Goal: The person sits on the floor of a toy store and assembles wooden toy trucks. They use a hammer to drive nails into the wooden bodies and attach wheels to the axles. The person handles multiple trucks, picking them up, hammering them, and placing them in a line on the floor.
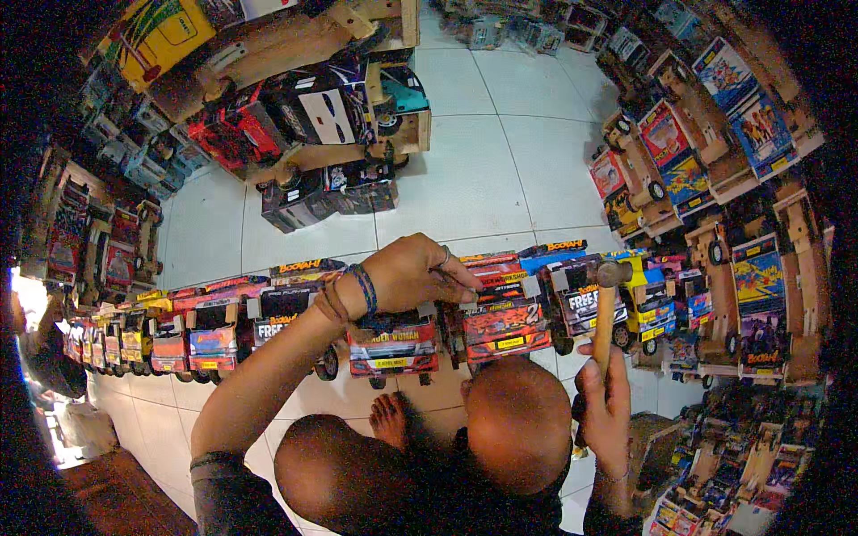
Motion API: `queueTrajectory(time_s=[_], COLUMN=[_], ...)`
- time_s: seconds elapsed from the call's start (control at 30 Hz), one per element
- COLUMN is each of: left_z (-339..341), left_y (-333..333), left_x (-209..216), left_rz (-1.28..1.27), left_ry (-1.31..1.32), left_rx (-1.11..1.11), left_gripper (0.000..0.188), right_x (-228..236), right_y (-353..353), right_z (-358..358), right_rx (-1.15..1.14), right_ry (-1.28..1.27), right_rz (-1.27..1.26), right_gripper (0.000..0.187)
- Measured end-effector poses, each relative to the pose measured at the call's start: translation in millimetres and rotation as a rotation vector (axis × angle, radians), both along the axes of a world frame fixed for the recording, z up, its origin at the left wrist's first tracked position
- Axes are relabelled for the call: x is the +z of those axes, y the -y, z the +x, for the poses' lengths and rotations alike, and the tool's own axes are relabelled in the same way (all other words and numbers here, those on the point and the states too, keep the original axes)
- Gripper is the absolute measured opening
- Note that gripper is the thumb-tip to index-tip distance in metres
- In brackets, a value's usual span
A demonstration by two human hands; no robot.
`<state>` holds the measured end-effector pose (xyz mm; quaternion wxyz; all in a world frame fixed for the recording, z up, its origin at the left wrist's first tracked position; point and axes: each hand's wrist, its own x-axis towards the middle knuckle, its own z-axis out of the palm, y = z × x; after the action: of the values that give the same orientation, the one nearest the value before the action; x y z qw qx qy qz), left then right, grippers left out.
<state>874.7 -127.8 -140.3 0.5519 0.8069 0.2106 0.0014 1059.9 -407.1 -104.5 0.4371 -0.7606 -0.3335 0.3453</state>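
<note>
A long row of toy trucks crosses the floor in front of my knees. My left hand (416, 275) reaches over the row, its fingers pinched together at the side of an orange-and-red toy truck (508, 322); whatever they hold is too small or hidden to make out. Below that wrist stands a red toy truck (393, 344) with a yellow plate. Upright in my right hand (606, 415) is a hammer (605, 313), gripped by its wooden handle with the metal head on top. The hammer head is in front of a black-and-white toy truck (572, 295) and a yellow-and-blue one (651, 304).
Wooden truck bodies with dark and red panels (295, 116) are stacked at the far left. Colourful truck bodies (706, 152) line the right side, with many more at lower right. White floor tiles (483, 170) show between them. My bare foot (389, 420) is close behind the row.
</note>
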Motion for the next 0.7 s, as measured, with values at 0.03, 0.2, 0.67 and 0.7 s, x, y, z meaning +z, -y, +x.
queueTrajectory(time_s=[0.03, 0.2, 0.67, 0.7], left_z=[-0.8, -1.3, -6.3, -6.5], left_y=[0.1, -0.3, 8.3, 7.7], left_x=[-0.2, 1.2, 6.0, 6.3], left_rz=[-0.014, 0.031, -0.008, -0.009], left_ry=[0.014, 0.022, -0.014, -0.041], left_rx=[0.007, -0.011, 0.005, 0.01], left_gripper=[0.026, 0.026, 0.026, 0.026], right_x=[3.5, 11.6, 12.9, 12.4], right_y=[1.3, 0.3, -1.0, -3.8], right_z=[0.1, 4.8, 23.8, 23.4], right_rx=[-0.022, -0.038, 0.498, 0.559], right_ry=[-0.022, -0.02, 0.578, 0.66], right_rz=[-0.036, -0.038, -0.051, 0.021], right_gripper=[0.025, 0.03, 0.055, 0.058])
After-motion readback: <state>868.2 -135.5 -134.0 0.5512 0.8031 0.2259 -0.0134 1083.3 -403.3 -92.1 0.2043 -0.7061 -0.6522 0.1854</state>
